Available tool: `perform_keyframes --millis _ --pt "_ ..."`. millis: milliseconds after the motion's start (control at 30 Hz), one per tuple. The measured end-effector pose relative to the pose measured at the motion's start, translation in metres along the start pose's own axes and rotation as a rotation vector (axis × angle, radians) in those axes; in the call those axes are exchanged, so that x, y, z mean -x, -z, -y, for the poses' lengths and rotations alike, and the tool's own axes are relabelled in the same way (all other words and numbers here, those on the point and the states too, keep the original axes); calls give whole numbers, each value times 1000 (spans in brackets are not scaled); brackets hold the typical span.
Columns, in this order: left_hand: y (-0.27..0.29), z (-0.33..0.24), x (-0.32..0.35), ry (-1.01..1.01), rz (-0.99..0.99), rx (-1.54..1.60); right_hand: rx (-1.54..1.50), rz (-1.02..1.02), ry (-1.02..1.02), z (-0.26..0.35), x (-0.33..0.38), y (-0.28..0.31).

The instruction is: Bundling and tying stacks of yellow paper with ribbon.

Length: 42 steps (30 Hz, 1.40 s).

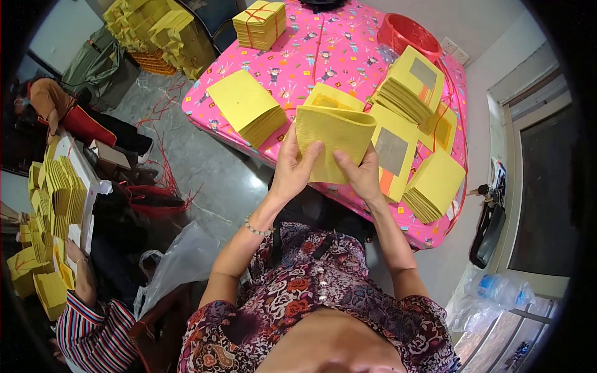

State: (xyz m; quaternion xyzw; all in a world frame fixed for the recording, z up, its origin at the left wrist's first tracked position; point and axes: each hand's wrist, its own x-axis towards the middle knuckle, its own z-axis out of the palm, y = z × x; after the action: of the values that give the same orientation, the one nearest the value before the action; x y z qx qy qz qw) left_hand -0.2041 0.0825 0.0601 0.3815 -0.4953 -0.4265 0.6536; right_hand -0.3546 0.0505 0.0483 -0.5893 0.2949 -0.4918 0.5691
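Note:
Both my hands hold a folded stack of yellow paper (336,138) over the near edge of the pink table. My left hand (297,163) grips its left side, the thumb lying on the front. On the other side my right hand (360,173) grips it the same way; the fingers of both hands are mostly hidden behind the paper. The bundle's top edge bends over into a loop at the right. Behind it lies more yellow paper with an orange-gold patch (333,99). A yellow paper stack (245,105) rests to the left of my left hand.
Several yellow stacks, some with grey and orange patches (392,152), cover the table's right side. A red basin (410,36) and a red-tied bundle (260,25) stand farther back. At left, people sit by a white table (93,180) piled with yellow paper; red strings (158,193) litter the floor.

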Motion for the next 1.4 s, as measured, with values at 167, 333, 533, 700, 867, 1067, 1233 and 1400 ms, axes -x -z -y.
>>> perform_keyframes --millis 167,333,533,700,867,1067,1233,1400 --pt "3 9 3 -65 -16 -43 -20 -38 37 4 -1 -4" --pt "23 44 -14 -100 -5 -69 149 -37 71 -7 -22 2" --pt "37 105 -25 -151 -35 -132 347 77 -13 -57 -47 23" --pt "37 112 -34 -121 -33 -107 303 53 -104 -75 -55 29" --pt "40 114 -33 -143 -32 -70 328 63 -104 -74 -55 28" --pt "41 90 -49 -51 32 -167 259 112 -120 -51 -65 32" --pt "34 60 -69 234 85 1 114 170 -225 -33 -76 34" --pt "23 46 -74 339 88 60 18 130 -298 -32 -76 36"
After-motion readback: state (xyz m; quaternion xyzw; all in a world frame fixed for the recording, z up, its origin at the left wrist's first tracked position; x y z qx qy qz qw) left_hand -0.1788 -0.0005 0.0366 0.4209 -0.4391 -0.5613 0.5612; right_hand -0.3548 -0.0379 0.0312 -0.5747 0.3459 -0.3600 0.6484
